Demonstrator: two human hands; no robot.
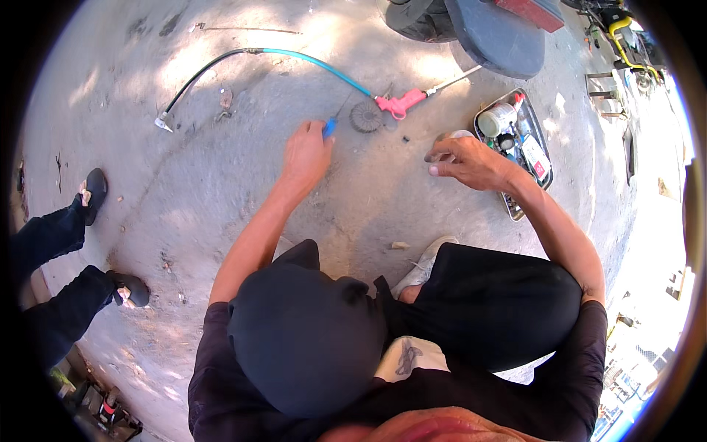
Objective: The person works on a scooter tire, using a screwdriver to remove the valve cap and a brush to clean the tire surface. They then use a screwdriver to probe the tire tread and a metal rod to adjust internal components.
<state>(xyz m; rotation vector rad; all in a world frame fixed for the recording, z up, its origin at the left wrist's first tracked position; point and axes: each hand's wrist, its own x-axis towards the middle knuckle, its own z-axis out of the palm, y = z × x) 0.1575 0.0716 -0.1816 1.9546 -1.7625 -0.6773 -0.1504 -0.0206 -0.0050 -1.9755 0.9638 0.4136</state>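
My left hand [305,155] is closed around a blue-handled tool [329,129], which looks like a screwdriver. Its thin shaft points away from me, close beside a dark round ribbed disc [365,116] lying on the ground. Over the ground to the right hovers my right hand [471,162], its fingers loosely curled, the thumb a little apart from them. Nothing shows in that hand. Just past the disc lies a red air gun [401,103] joined to a teal and black hose [313,62]. Part of a pale round thing [462,135] shows behind my right hand.
A metal tray [518,215] holding a jar and several small items stands at the right. At the top are a dark tire [420,20] and a grey rounded panel [508,40]. A thin rod [250,30] lies far left. Another person's shoes [94,195] stand at left.
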